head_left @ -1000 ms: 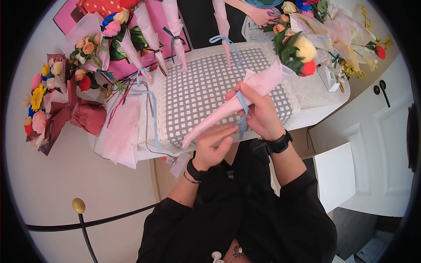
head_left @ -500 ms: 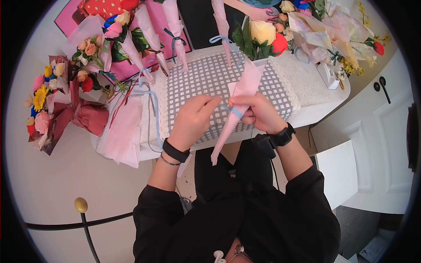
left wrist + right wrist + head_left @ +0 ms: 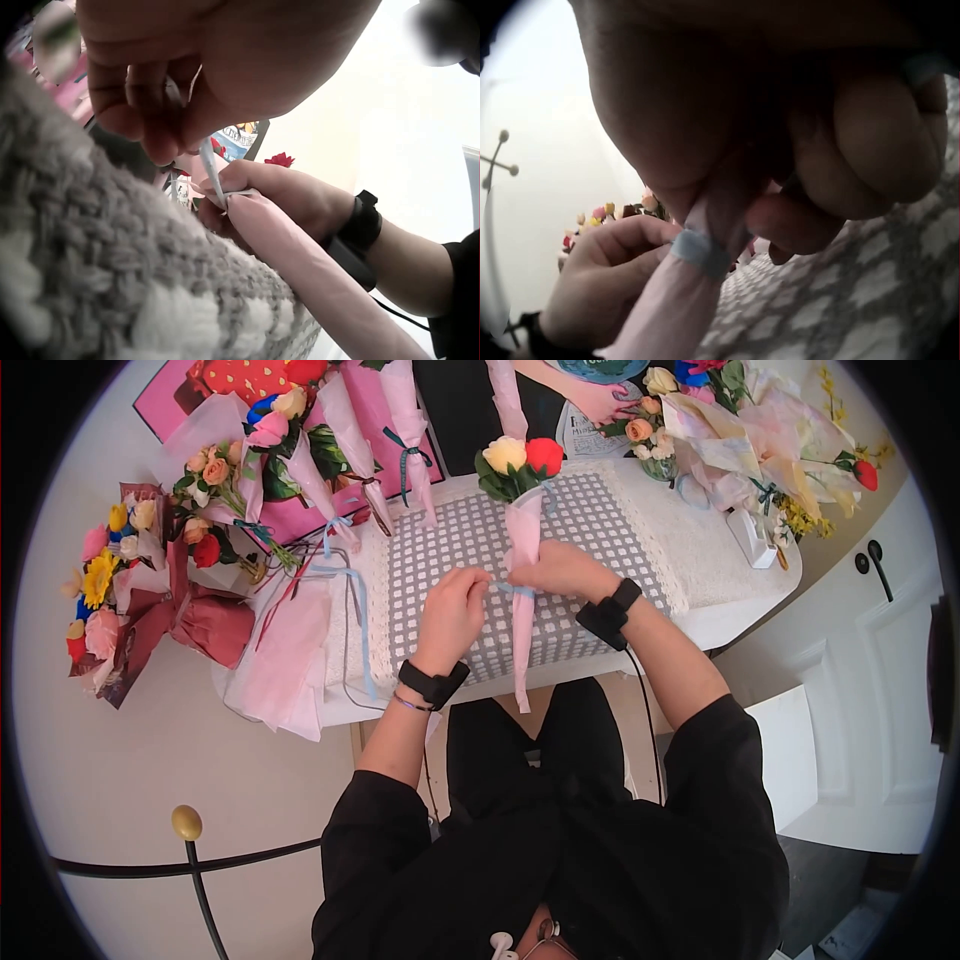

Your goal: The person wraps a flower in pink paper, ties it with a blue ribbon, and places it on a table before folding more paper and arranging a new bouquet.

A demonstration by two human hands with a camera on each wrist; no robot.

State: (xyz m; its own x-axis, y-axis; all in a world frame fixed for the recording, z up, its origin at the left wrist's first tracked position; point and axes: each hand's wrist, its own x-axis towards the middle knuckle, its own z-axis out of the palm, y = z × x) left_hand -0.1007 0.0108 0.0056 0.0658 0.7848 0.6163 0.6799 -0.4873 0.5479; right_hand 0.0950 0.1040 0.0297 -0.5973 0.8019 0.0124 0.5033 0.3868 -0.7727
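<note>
A small bouquet (image 3: 522, 635) in pink wrapping paper stands nearly upright in the head view, with a cream rose (image 3: 504, 455) and a red rose (image 3: 544, 457) at its top. My right hand (image 3: 570, 572) grips its wrapped stem just above a light blue ribbon (image 3: 699, 253), which circles the paper. From the left, my left hand (image 3: 452, 618) pinches one end of that ribbon. In the left wrist view the ribbon length (image 3: 211, 166) runs taut from those fingertips to the stem. The right palm hides part of the wrap.
Beneath the hands lies a grey-and-white checked cloth (image 3: 430, 575) on a white table. Several pink-wrapped bouquets stand along the back. A larger bouquet (image 3: 205, 622) in dark red paper is at left, beside loose pink paper (image 3: 290, 670) and ribbons. More flowers in pale paper (image 3: 720, 445) stand at right.
The bouquet has swung from slanting right to nearly upright, its flowers moving left. My left hand has left the lower stem and now holds the ribbon end; the right hand has turned over the stem.
</note>
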